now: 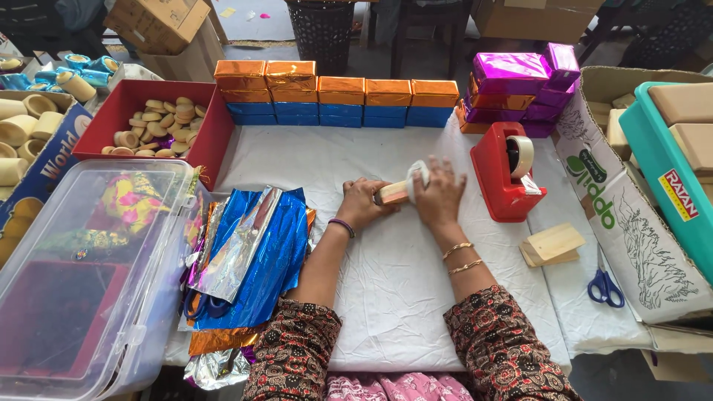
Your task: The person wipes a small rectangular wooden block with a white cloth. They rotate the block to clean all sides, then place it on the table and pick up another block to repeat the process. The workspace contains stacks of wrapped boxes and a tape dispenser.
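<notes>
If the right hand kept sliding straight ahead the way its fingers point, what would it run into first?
The right hand points away from the person across the white cloth. Bare cloth lies ahead, then probably the blue bottom row of the foil-wrapped box wall. The red tape dispenser sits off to its right, apparently out of line.

Setting: small hand-packing workshop. Evidence: work table (pixel 386 282) under white cloth; foil-wrapped boxes (pixel 338 100) stacked in orange and blue rows; loose foil sheets (pixel 256 256); red tape dispenser (pixel 506 174); blue scissors (pixel 605 286); red tray of wooden rings (pixel 160 126); cardboard cartons (pixel 156 26) on the floor behind.
</notes>
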